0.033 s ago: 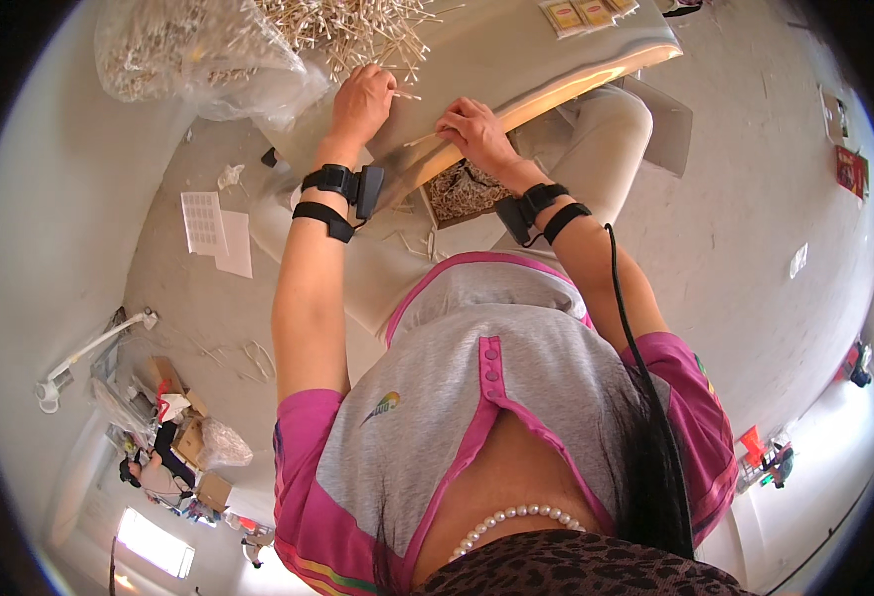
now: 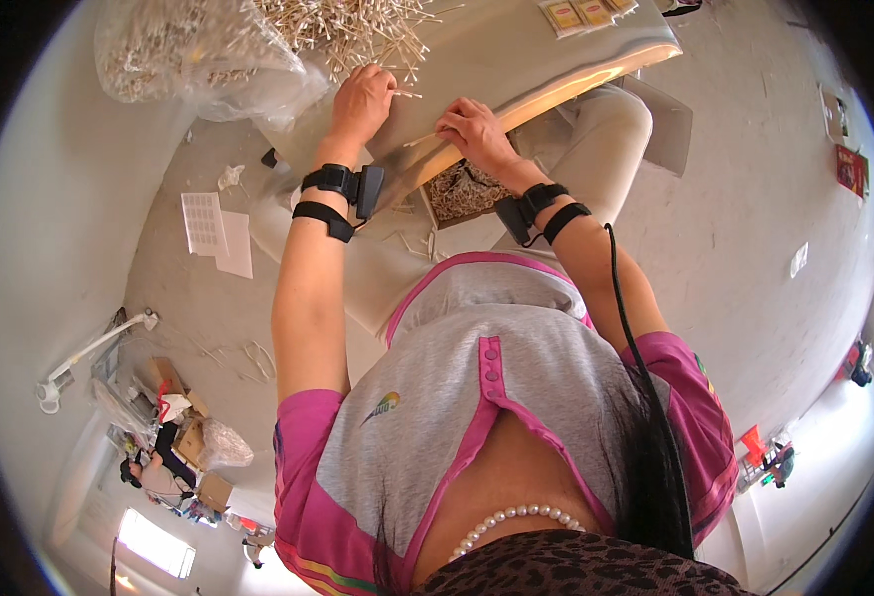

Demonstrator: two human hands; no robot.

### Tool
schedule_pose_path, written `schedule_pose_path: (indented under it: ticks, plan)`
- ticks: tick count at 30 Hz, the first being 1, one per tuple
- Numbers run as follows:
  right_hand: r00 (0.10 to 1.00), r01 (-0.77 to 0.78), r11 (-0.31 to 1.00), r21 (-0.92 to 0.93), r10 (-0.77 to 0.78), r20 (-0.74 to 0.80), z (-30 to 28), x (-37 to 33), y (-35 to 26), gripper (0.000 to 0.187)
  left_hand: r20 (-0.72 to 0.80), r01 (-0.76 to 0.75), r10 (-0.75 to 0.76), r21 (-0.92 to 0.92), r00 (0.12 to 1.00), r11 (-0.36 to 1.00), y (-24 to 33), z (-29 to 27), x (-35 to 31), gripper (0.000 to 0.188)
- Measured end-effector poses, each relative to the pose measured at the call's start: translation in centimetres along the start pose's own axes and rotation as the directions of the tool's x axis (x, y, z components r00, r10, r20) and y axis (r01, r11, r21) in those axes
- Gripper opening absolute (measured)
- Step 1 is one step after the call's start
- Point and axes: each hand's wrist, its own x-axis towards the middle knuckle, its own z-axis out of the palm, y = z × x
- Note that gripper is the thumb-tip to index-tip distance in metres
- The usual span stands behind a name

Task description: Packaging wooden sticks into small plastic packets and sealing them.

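A large heap of cotton swabs [image 2: 342, 30] lies on the far part of the table. At its near edge my left hand [image 2: 362, 101] is closed, with white-tipped swabs [image 2: 408, 93] sticking out to the right at its fingertips. Over the table's near edge, my right hand [image 2: 471, 129] pinches a single thin swab [image 2: 420, 141] whose tip points left. Both palms face away from view, so how many swabs the left fingers hold is hidden. Black straps with small devices circle both wrists.
Left of the heap slumps a clear plastic bag [image 2: 198, 55] of swabs. Small yellow-labelled packets [image 2: 586, 14] lie at the table's far right. Below the table edge, a box [image 2: 460, 191] of swabs sits near my legs. Paper sheets [image 2: 216, 228] lie on the floor; other people are far behind.
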Motion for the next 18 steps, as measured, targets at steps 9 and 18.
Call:
schedule_pose_path:
  ticks: [9, 18]
  plan:
    - [1.0, -0.005, 1.0, -0.004, 0.005, 0.012, 0.0, 0.0, -0.2, 0.011, 0.045, -0.139, 0.135, 0.114, 0.99, 0.984, 0.0, 0.1, 0.4, 0.006]
    - [1.0, -0.003, 1.0, -0.005, 0.003, 0.012, 0.0, -0.1, -0.1, 0.011, 0.043, 0.084, -0.077, -0.224, 0.996, 0.971, -0.6, 0.1, 1.0, 0.011]
